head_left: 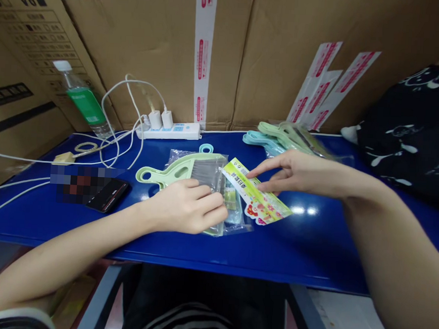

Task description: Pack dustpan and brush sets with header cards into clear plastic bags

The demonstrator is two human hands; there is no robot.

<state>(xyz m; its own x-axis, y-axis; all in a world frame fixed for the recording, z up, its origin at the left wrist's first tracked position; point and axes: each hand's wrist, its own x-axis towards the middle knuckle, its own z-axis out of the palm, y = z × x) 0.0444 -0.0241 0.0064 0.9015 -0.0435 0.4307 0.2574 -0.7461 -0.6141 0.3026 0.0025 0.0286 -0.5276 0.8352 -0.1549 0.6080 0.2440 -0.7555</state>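
My left hand (190,206) is closed, its fingers curled at the edge of a clear plastic bag (222,172). In that bag lie a light green dustpan (172,170) and a brush with grey bristles (206,167). My right hand (293,174) has its fingers on a yellow-green printed card (257,194) with red mushroom and flower pictures. The card lies slanted beside the bag's opening. Under the green set is another bagged set, with its blue handle ring (206,148) showing behind.
More bagged green and blue sets (286,138) lie at the back right, near a black patterned cloth (410,136). A power strip (169,130), white cables, a bottle (85,101) and a phone (108,195) are at left. Cardboard (152,46) walls the blue table (273,259).
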